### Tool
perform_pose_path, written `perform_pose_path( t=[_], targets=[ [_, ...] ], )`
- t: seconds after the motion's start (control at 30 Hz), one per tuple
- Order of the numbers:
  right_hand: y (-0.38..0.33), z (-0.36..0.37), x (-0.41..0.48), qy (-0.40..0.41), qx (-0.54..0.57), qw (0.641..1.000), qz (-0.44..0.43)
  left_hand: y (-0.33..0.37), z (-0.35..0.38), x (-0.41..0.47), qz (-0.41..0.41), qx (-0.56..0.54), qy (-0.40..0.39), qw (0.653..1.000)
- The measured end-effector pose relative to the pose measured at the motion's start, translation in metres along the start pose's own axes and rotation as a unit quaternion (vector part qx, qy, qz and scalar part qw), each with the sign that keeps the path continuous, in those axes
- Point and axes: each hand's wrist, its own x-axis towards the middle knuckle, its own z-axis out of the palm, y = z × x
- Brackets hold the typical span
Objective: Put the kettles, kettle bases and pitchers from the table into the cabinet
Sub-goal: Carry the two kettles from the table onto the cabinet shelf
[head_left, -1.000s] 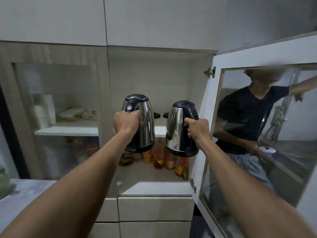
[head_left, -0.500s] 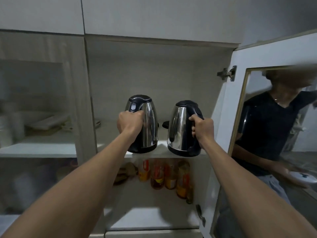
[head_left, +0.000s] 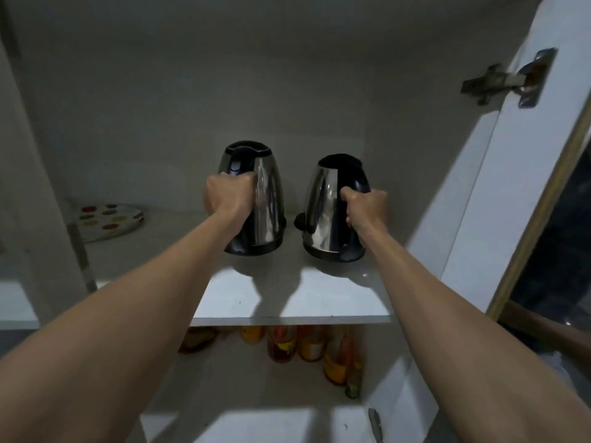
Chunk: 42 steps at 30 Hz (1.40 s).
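Two steel kettles with black lids and handles are inside the open cabinet, at the white middle shelf [head_left: 287, 302]. My left hand [head_left: 228, 195] is closed around the handle of the left kettle [head_left: 267, 199]. My right hand [head_left: 364, 207] grips the handle of the right kettle [head_left: 323, 206], which tilts a little to the left. Both kettle bottoms are at shelf level, and I cannot tell whether they rest fully on it. A black kettle base [head_left: 299, 220] peeks out behind and between them.
A spotted plate [head_left: 107, 219] lies on the shelf to the left, behind a partition. Several bottles [head_left: 307, 346] stand on the lower shelf. The cabinet door [head_left: 518, 187] hangs open on the right, its hinge [head_left: 508, 79] jutting inward.
Both hands have carried the kettles forward and down into the cabinet, from in front of the shelf edge to deep on the shelf. The view has moved closer and up.
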Motion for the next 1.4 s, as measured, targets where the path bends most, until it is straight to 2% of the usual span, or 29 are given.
perform_pose_path(
  t=[0.17, 0.27, 0.63, 1.4],
  targets=[
    [0.031, 0.029, 0.053, -0.004, -0.001, 1.000, 0.026, -0.018, 0.046, 0.043, -0.006, -0.002, 0.010, 1.000],
    [0.047, 0.042, 0.084, -0.010, 0.017, 1.000, 0.009, -0.024, 0.072, 0.067, -0.023, 0.005, 0.008, 1.000],
    [0.080, 0.083, 0.165, -0.008, 0.027, 0.999, 0.030, -0.051, 0.136, 0.133, -0.004, 0.026, 0.011, 1.000],
    [0.100, 0.105, 0.210, -0.062, 0.029, 0.998, 0.011, -0.065, 0.185, 0.171, 0.014, 0.038, 0.027, 0.999]
  ],
)
